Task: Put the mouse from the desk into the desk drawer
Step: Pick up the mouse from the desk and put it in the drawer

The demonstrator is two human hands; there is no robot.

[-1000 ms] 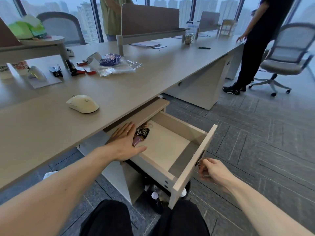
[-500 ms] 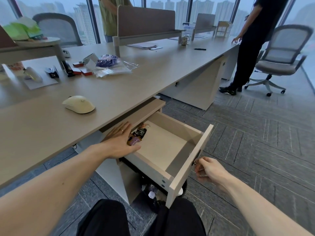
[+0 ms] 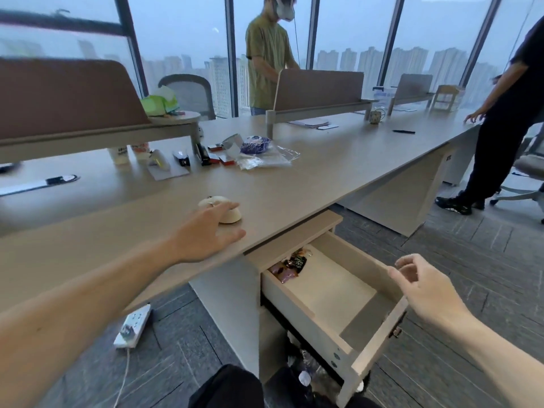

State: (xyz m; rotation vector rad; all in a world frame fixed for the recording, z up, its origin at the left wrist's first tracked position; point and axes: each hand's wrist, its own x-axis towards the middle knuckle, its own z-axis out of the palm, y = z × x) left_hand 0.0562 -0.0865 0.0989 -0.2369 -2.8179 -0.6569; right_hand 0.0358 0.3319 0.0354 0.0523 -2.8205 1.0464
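Note:
A cream-white mouse (image 3: pixel 229 214) lies on the long desk (image 3: pixel 338 169) near its front edge. My left hand (image 3: pixel 207 231) reaches over the desk with fingers spread, fingertips resting on the mouse's near side and thumb apart on the desk. The desk drawer (image 3: pixel 379 346) stands pulled out below the desk edge, with dark snack packets (image 3: pixel 290 266) in its back left corner and bare floor elsewhere. My right hand (image 3: pixel 424 290) hovers over the drawer's front right corner, fingers loosely curled, holding nothing.
A plastic bag (image 3: pixel 262 156), small boxes and bottles lie further back on the desk. A power strip (image 3: pixel 132 326) lies on the floor at left. One person stands behind the divider (image 3: pixel 319 89); another (image 3: pixel 497 136) stands at the desk's right end beside an office chair (image 3: pixel 527 172).
My left hand left the drawer's side and rose onto the desk to the mouse. My right hand let go of the drawer front and lifted above it. The camera view tilted up.

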